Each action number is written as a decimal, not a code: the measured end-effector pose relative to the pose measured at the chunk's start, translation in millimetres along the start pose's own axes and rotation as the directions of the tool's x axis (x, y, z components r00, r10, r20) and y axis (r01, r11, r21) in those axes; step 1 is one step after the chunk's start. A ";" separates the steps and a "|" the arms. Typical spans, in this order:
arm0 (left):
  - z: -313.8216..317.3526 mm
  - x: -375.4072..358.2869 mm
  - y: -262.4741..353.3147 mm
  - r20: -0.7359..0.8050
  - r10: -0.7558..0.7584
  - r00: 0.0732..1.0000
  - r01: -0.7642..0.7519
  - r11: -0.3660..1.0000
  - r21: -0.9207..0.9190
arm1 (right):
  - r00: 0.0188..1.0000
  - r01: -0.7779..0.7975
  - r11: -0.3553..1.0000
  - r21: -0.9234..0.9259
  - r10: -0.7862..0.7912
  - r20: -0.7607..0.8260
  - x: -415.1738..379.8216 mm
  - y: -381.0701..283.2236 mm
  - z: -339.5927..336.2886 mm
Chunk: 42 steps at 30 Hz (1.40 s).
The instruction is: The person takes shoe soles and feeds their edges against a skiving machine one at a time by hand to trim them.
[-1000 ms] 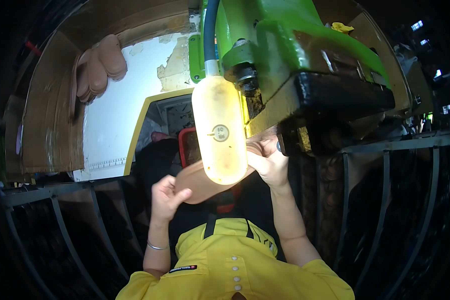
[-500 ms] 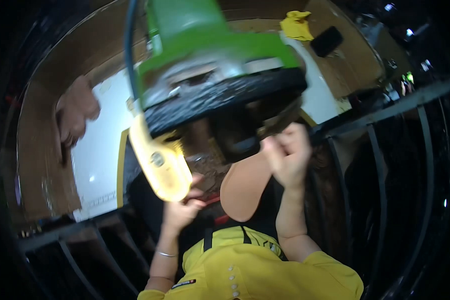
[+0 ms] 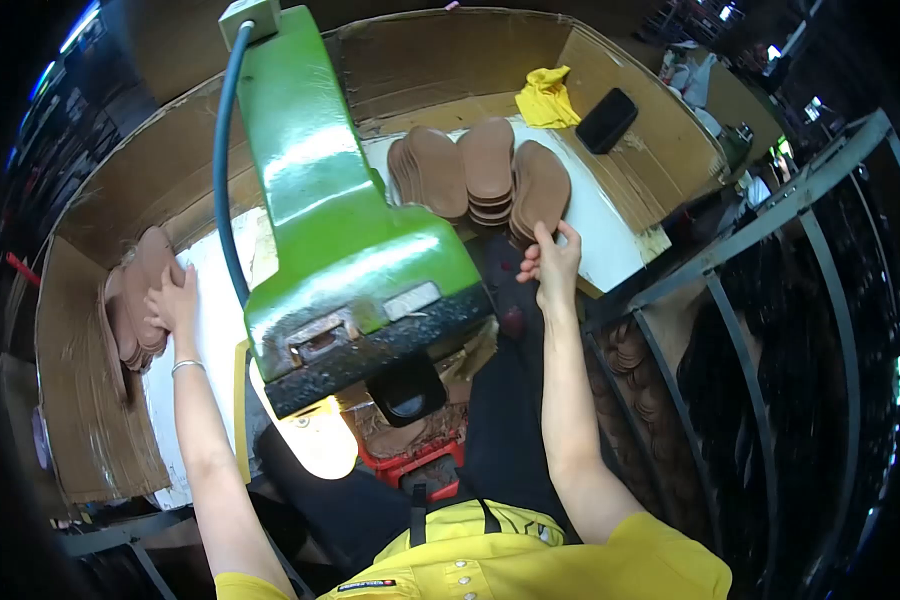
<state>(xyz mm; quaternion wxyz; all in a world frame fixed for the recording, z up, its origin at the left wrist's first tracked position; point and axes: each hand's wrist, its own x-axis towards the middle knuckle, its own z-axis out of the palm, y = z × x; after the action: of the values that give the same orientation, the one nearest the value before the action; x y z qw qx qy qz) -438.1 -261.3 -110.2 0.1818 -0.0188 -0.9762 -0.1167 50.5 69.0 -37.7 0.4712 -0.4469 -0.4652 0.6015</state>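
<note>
At the left, my left hand (image 3: 173, 303) rests with fingers spread on a pile of brown insole-shaped pieces (image 3: 158, 262). On the right, my right hand (image 3: 552, 262) is at the lower end of the rightmost stack of brown pieces (image 3: 542, 190), thumb and forefinger closed on its edge. Two more stacks, a middle one (image 3: 487, 160) and a left one (image 3: 432, 175), lie beside it on the white surface. Between my arms stands a green machine (image 3: 360, 240) with a lit lamp (image 3: 320, 440) under its left side.
Cardboard walls (image 3: 100, 380) surround the white work surface. A yellow cloth (image 3: 548, 98) and a black phone-like object (image 3: 607, 120) lie at the back right. A red crate (image 3: 410, 462) stands below the machine. Metal bars (image 3: 760, 250) run along the right.
Both hands have moved outward and up from below the machine, the left to the pile, the right to a stack. The single piece near my right hand is gone from there. The view has shifted.
</note>
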 end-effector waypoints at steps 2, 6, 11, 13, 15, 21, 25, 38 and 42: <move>2.3 -2.9 -6.0 -0.075 0.053 0.996 -0.056 0.998 -0.042 | 1.000 -0.011 0.999 0.049 0.011 0.009 -6.0 3.8 -7.6; -79.1 -60.5 -6.4 0.099 0.274 0.957 -0.242 0.937 -0.254 | 1.000 0.007 0.999 0.034 -0.006 -0.010 -27.4 16.7 -26.0; -94.0 -172.5 -71.0 0.059 0.376 0.925 -0.212 0.637 -0.741 | 0.969 -0.090 0.993 0.070 0.071 0.238 -111.6 53.8 -17.5; -152.9 -226.7 -77.5 0.127 0.410 0.903 -0.200 0.665 -0.720 | 0.796 -0.283 0.930 -0.235 0.364 0.483 -136.3 93.6 -24.6; -191.3 -268.7 -86.8 0.153 0.537 0.829 -0.228 0.577 -0.785 | 0.653 -0.327 0.921 -0.210 0.381 0.655 -172.0 98.1 -14.8; -238.4 -331.1 -69.2 0.209 0.821 0.531 -0.084 0.296 -0.951 | 0.598 -0.499 0.860 -0.109 0.432 0.675 -199.6 67.8 -22.6; -234.5 -343.8 -22.0 0.296 0.644 0.706 0.521 -0.187 -0.833 | 0.723 -0.422 0.905 -0.060 0.375 0.580 -207.0 49.1 -64.1; -231.4 -365.2 97.5 0.428 0.549 0.718 0.538 -0.047 -0.841 | 0.652 -0.615 0.784 0.083 0.447 0.613 -272.9 82.2 -99.7; -210.5 -372.9 77.7 0.405 0.547 0.733 0.486 -0.005 -0.874 | 0.798 -0.483 0.865 0.139 0.369 0.477 -259.6 58.9 -108.4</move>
<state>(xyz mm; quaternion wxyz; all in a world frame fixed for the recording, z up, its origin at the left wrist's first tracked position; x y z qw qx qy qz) -10.2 -233.0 -36.2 -0.2564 -0.2071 -0.5725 -0.7508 188.0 -178.4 -87.9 0.2596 -0.3307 -0.3640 0.8311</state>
